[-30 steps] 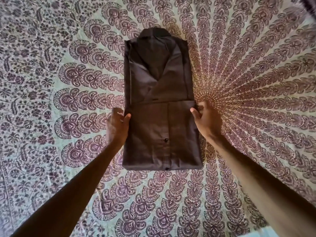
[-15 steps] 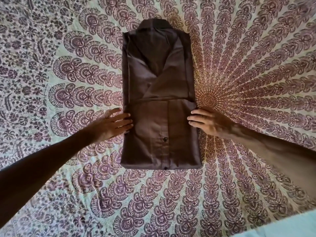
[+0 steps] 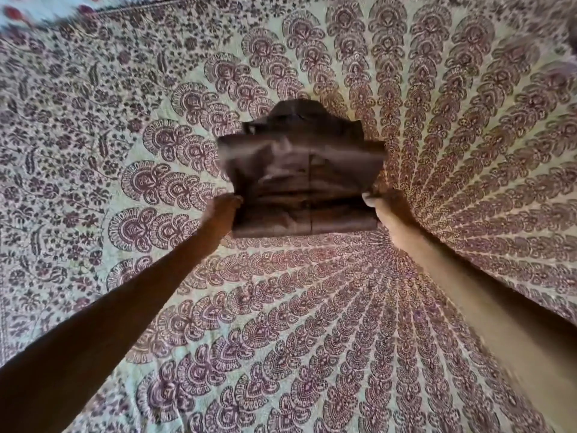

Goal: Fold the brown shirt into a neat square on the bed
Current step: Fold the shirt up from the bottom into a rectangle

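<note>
The brown shirt [image 3: 303,182] lies far out on the bed, blurred by motion, its folded lower part raised and tipping toward the collar at the far end. My left hand [image 3: 223,207] grips the shirt's left edge near the fold. At the right edge my right hand [image 3: 382,203] holds the cloth, thumb on top. Both arms are stretched forward. The collar end shows above the raised flap; the middle of the shirt is hidden behind it.
A patterned bedspread [image 3: 281,323] in pale green with maroon mandala print covers the whole bed. A strip of different fabric with red spots [image 3: 18,10] shows at the top left corner.
Both hands went from resting flat beside the shirt to gripping its side edges, and the folded lower section is lifting over toward the collar. The view has shifted, so the shirt appears farther away.
</note>
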### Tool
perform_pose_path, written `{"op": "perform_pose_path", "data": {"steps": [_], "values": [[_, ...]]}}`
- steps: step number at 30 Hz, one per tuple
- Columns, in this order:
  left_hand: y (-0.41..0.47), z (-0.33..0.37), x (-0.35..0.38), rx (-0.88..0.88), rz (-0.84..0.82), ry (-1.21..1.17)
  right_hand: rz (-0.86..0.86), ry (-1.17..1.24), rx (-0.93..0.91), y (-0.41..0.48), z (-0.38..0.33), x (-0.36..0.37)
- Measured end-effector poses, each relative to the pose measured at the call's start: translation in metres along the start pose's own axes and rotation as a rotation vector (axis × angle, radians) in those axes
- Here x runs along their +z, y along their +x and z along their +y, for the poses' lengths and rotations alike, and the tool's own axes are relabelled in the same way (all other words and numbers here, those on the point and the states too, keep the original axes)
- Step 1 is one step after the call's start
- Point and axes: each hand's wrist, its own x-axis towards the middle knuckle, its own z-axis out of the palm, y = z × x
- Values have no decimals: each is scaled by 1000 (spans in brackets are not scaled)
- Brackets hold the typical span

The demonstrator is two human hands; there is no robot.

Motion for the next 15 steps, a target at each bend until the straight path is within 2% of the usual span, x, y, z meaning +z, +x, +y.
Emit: {"op": "perform_pose_path", "data": {"steps": [2, 5, 7, 10, 12, 15], "values": [[23, 1, -2, -74, 27, -17, 44, -11, 65, 20, -9, 5], [25, -1, -4, -55, 70, 86, 107, -120, 40, 26, -14, 4], [23, -1, -1, -12, 79, 103, 79, -168, -76, 22, -11, 4], [21, -6, 4, 114, 128, 221, 45, -362, -260, 19, 2, 5], [16, -5, 8, 210, 186, 291, 125, -419, -361, 17, 9, 8], [12, 4, 15, 388, 275, 345, 272, -334, -493, 5, 8, 17]]}}
